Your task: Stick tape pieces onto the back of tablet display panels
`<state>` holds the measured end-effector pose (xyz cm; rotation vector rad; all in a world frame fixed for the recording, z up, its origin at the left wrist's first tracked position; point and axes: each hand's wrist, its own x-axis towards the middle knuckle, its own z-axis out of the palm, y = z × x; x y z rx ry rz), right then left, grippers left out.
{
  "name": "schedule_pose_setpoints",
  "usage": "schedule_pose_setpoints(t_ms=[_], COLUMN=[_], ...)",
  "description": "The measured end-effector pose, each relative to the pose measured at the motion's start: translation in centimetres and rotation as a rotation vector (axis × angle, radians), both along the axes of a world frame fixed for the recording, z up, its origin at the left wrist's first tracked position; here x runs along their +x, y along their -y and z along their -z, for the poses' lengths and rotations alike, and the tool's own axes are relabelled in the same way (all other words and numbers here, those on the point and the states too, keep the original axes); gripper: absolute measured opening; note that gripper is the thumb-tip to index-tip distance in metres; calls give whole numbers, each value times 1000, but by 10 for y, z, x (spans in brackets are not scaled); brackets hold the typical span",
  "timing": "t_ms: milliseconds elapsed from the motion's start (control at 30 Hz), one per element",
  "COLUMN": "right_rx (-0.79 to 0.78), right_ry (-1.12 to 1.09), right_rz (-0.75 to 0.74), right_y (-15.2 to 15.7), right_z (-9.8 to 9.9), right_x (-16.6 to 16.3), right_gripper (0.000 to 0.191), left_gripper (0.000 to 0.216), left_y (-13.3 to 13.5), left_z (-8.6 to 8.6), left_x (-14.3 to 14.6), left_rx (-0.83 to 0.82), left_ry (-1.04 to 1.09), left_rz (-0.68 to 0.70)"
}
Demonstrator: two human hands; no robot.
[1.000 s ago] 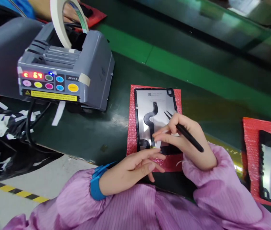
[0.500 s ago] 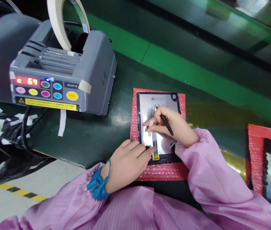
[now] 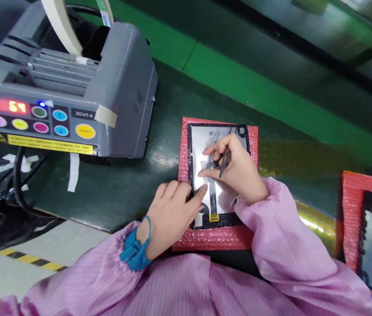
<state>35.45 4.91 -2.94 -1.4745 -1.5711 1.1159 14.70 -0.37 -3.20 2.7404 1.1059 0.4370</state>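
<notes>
On the green belt (image 3: 133, 188), the right hand (image 3: 238, 169) is gripping tweezers (image 3: 224, 161) over a panel (image 3: 202, 140) on red bubble wrap (image 3: 218, 237), the left hand (image 3: 172, 210) pressing it flat-fingered

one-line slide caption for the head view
Left hand rests on a panel on red bubble wrap; right hand, holding black tweezers, touches its dark flex strip; grey tape dispenser nearby.

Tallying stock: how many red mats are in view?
2: the centre mat under the handled panel, the right mat at the frame edge, partly cut off.
</notes>
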Motion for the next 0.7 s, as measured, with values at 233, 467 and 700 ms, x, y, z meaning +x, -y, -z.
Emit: schedule_pose_setpoints(t_ms=[233,467,700], right_rx=[243,239,149], right_ry=[122,634,838], right_rz=[318,500,515], right_y=[-32,68,132], right_z=[-11,-12,31], right_x=[21,103,114], right_gripper=[40,30,21], left_gripper=[56,81,54], left_y=[5,-3,-66], left_z=[11,25,28], left_x=[-9,-15,22], left_rx=[-87,-124,-44], left_ry=[99,17,76], left_rz=[282,403,133])
